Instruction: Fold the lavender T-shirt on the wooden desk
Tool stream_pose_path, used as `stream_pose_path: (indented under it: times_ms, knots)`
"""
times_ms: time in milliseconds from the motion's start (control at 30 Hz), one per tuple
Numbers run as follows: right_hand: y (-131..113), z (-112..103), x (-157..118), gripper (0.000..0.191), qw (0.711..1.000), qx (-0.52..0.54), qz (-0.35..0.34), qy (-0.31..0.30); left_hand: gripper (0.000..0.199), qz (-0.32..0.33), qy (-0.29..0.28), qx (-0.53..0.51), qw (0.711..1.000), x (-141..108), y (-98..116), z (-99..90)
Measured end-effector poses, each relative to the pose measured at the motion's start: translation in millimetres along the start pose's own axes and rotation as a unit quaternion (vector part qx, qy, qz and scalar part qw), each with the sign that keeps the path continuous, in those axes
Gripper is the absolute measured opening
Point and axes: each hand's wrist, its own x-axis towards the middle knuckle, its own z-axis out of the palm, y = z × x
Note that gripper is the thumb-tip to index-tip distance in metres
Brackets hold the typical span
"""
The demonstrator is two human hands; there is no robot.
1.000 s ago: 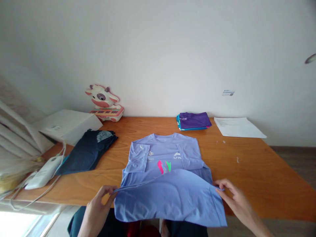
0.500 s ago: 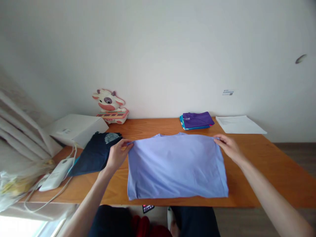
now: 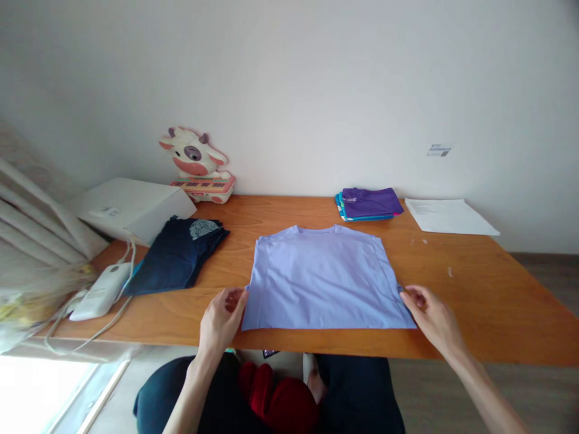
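a room in a home: a wooden surface [image 3: 474,283] against a plain white wall, a cow-shaped toy keyboard [image 3: 198,166], folded clothes [image 3: 368,203] stacked at the back, a dark garment [image 3: 178,256], a curtain [image 3: 40,199] beside bright window light.

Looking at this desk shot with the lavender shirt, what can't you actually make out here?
Head view only:
- Lavender shirt: its front print lies folded under, hidden.
- Left hand and right hand: at the shirt's side edges; pinching or just touching, unclear.
- Wall label and paper sheets: text too small.
- Purple folded clothes: lower layers covered.
- Plastic bag: cut off by the left edge.
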Motion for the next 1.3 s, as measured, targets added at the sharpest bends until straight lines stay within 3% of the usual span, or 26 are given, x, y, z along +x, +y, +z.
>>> stream_pose_path:
  times_ms: [133,300,400,500,633,733,800,900,967,1100,1300]
  knots:
    - [13,-1,-45,0.056,0.998,-0.055,0.023,-0.01,0.041,0.036,0.004,0.068,0.997,-43,6,-9.6]
    - [12,8,-56,0.054,0.999,-0.047,-0.004,-0.007,0.03,0.05,-0.022,0.073,0.996,-51,11,-5.6]
    - [8,10,-59,0.048,0.999,0.005,0.005,0.036,0.028,0.031,0.006,0.019,0.999,-54,7,-2.3]
    - [4,9,-65,0.045,0.996,0.054,0.018,0.068,0.032,-0.02,0.029,-0.107,0.994,-61,4,-1.0]
    - [-3,6,-71,0.044,0.973,0.208,0.081,0.053,0.036,-0.063,0.016,-0.235,0.97,-70,7,-0.2]
    - [-11,4,-71,0.043,0.942,0.312,0.122,-0.004,0.038,-0.054,0.014,-0.214,0.975,-73,13,-0.3]
    - [-17,5,-70,0.052,0.929,0.345,0.13,-0.027,0.042,-0.045,-0.001,-0.151,0.987,-75,15,-1.6]
    - [-20,6,-72,0.07,0.929,0.346,0.13,-0.023,0.036,-0.047,-0.02,-0.049,0.998,-78,15,-4.4]
    - [-19,7,-74,0.069,0.931,0.339,0.133,-0.001,0.027,-0.059,-0.014,-0.018,0.998,-81,11,-5.8]
    - [-10,3,-81,0.061,0.926,0.348,0.14,0.043,0.024,-0.067,0.012,-0.073,0.995,-88,4,-5.9]
    - [3,-9,-90,0.051,0.958,0.251,0.119,-0.067,0.027,-0.036,-0.011,-0.192,0.981,-112,1,-1.2]
